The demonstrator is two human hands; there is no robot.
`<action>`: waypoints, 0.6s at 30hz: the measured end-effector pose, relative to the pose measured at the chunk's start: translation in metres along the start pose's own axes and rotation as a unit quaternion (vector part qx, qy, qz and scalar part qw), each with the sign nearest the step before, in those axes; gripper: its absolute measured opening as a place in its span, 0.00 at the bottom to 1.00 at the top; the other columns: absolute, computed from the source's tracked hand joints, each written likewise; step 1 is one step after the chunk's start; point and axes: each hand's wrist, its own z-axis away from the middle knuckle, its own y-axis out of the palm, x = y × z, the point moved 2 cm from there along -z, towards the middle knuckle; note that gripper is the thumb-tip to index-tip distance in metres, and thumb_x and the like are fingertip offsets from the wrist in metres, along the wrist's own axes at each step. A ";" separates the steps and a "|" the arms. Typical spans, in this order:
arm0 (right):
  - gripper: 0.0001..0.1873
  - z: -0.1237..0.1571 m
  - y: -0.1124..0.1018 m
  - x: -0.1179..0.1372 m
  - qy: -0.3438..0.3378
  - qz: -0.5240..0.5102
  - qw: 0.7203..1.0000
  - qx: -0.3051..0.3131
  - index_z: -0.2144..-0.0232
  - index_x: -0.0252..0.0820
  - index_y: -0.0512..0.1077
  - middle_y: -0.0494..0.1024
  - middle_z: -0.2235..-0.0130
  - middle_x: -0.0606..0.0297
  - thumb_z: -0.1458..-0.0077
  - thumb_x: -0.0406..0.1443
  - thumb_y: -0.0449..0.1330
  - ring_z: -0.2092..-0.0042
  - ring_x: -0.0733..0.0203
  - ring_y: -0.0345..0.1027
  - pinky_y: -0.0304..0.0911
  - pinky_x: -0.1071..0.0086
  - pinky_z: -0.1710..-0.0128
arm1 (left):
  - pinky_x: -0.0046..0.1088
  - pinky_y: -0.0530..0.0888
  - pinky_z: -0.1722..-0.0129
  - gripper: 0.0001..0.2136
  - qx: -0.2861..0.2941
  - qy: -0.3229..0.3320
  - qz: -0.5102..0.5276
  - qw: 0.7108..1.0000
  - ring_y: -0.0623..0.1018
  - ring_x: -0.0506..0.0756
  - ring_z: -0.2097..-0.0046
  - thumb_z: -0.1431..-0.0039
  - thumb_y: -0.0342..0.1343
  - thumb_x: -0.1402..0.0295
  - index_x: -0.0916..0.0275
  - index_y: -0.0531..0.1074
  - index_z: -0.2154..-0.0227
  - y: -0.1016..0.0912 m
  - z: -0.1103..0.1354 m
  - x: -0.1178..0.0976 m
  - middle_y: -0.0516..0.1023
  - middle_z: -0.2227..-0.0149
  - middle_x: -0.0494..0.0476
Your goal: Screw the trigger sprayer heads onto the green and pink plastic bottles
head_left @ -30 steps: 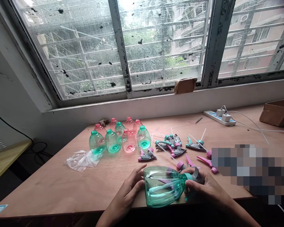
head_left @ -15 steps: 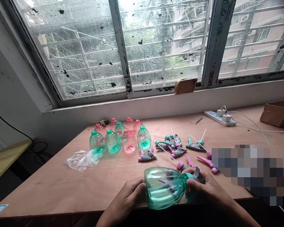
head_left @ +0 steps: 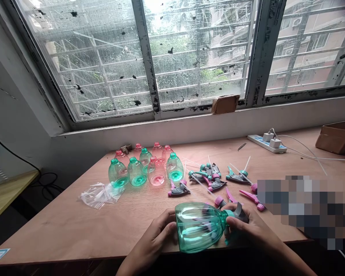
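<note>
A clear green spray bottle (head_left: 199,228) lies sideways in the air over the table's front edge, its base to the left. My left hand (head_left: 162,232) is closed around the base end. At the neck, my right hand (head_left: 241,224) grips the grey and teal spray head (head_left: 231,214), which sits on the bottle's mouth; part of it is hidden by the fingers. Just beyond the bottle lie loose pink and grey spray heads (head_left: 178,188) and teal and grey ones (head_left: 238,175), several with white tubes.
Several green bottles (head_left: 137,172) and red bottles (head_left: 156,172) stand upright at the back left. Nearby lies a crumpled clear plastic bag (head_left: 99,194). A power strip (head_left: 266,143) with plugs and a cardboard box (head_left: 337,137) are at the back right. A blurred patch covers the right front.
The green bottle has turned slightly about its long axis, and its base has come up a little. My left fingers have shifted on the base; my right hand stays at the neck.
</note>
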 end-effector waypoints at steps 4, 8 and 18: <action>0.22 0.000 0.000 0.000 0.003 0.006 1.000 -0.006 0.63 0.40 0.76 0.83 0.74 0.63 0.48 0.52 0.69 0.72 0.52 0.77 0.69 0.62 0.69 | 0.33 0.74 0.52 0.27 0.045 -0.012 -0.009 0.999 0.77 0.58 0.61 0.31 0.45 0.47 0.64 0.82 0.60 0.003 -0.002 -0.004 0.81 0.65 0.56; 0.20 -0.001 -0.001 0.001 -0.015 0.026 1.000 -0.005 0.64 0.40 0.77 0.82 0.74 0.63 0.48 0.51 0.69 0.71 0.53 0.76 0.67 0.64 0.69 | 0.37 0.71 0.44 0.24 0.027 0.006 0.004 1.000 0.77 0.62 0.51 0.32 0.47 0.48 0.61 0.78 0.49 0.001 -0.003 0.005 0.81 0.52 0.59; 0.19 -0.001 -0.002 -0.001 -0.010 0.011 1.000 -0.004 0.64 0.39 0.77 0.83 0.75 0.64 0.46 0.49 0.69 0.72 0.57 0.74 0.65 0.68 0.69 | 0.39 0.65 0.37 0.24 -0.008 0.013 0.010 1.000 0.71 0.62 0.38 0.29 0.49 0.55 0.50 0.60 0.33 0.000 0.002 0.008 0.71 0.37 0.56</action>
